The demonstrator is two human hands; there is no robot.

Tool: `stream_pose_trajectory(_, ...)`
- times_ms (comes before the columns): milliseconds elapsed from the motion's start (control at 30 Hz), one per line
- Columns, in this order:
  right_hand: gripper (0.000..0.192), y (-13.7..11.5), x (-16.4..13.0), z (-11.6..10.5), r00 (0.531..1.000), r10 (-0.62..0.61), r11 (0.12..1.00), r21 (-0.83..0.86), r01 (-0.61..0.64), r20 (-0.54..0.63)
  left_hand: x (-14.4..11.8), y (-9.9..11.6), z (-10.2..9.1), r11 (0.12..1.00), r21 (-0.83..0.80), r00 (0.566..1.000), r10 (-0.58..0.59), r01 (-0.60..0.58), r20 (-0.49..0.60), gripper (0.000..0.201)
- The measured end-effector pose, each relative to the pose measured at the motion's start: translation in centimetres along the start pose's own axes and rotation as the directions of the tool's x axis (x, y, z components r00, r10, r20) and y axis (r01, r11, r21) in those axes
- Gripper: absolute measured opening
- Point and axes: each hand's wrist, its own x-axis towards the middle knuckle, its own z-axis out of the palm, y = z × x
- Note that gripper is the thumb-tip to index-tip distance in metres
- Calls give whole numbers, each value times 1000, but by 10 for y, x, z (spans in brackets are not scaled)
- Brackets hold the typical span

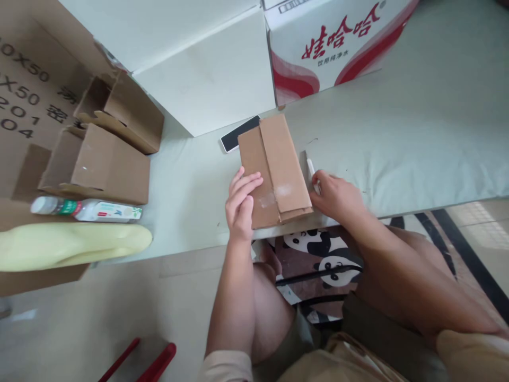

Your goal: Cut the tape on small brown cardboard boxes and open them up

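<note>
now flat cardboard (275, 172) lies between left hand (240, 204), pressing open-palmed, and right hand (334, 195), state unclear.

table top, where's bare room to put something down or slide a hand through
Widest bare patch: the table right of the right hand, below the red-and-white carton. Smaller strip between the flat cardboard and the open boxes. Crowded far left around the bottle.

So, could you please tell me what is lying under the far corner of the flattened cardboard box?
A dark phone pokes out from under the flattened cardboard box, face up on the table. Its near end is covered. The left hand rests on the box.
</note>
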Motion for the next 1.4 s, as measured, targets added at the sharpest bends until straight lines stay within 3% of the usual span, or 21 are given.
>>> stream_pose_trajectory(100,45,5,-1,-7,998,-61,976,210,54,28,0,1,-1,999,27,1000,-25,24,4,35)
stream_pose_trajectory(167,45,11,-3,-12,994,-113,908,407,105,-3,1,2,0,997,61,999,-46,46,-4,36)
stream_pose_trajectory(233,43,17,-4,-16,979,-186,749,633,197,-85,1,3,2,994,91,998,-63,66,-26,38)
stream_pose_trajectory(333,45,26,-8,-20,904,-300,376,833,405,-304,0,7,7,988,132,996,-79,82,-32,39)
stream_pose_trajectory(367,44,29,-9,-22,874,-297,299,832,468,-385,-1,8,9,986,143,996,-82,84,-20,40)
stream_pose_trajectory(433,35,31,-14,-26,814,-230,284,763,581,-534,-2,11,12,983,163,996,-84,82,9,41)
stream_pose_trajectory(500,20,32,-20,-30,722,-154,392,629,671,-675,-3,14,15,978,191,995,-90,82,32,43)
stream_pose_trajectory(567,6,33,-27,-35,588,-115,511,460,726,-801,-4,18,19,968,236,994,-99,86,41,45)
stream_pose_trajectory(633,9,34,-33,-37,457,-96,574,326,751,-884,-5,23,27,955,283,994,-99,85,36,47)
stream_pose_trajectory(667,11,34,-36,-38,417,-85,573,298,763,-905,-5,25,33,949,305,995,-92,80,23,47)
stream_pose_trajectory(800,19,30,-39,-39,355,-136,423,270,865,-925,-6,31,62,917,396,996,-3,39,-91,48)
stream_pose_trajectory(900,11,24,-37,-36,204,-216,291,137,947,-955,-5,28,80,904,424,985,121,-58,-124,52)
stream_pose_trajectory(967,19,21,-36,-34,136,-227,235,82,969,-964,-4,25,86,903,411,975,188,-124,-119,53)
stream_pose_trajectory(1033,25,19,-37,-32,128,-236,236,71,969,-963,-4,22,88,902,404,969,216,-151,-121,53)
stream_pose_trajectory(1233,33,20,-40,-34,145,-355,353,11,936,-923,-5,26,84,912,395,978,171,-113,-115,52)
stream_pose_trajectory(1300,35,18,-42,-36,182,-448,333,26,942,-875,-4,29,84,916,387,981,161,-107,-109,52)
stream_pose_trajectory(1400,34,12,-43,-37,249,-559,228,142,963,-791,-4,31,84,925,371,983,134,-80,-122,51)
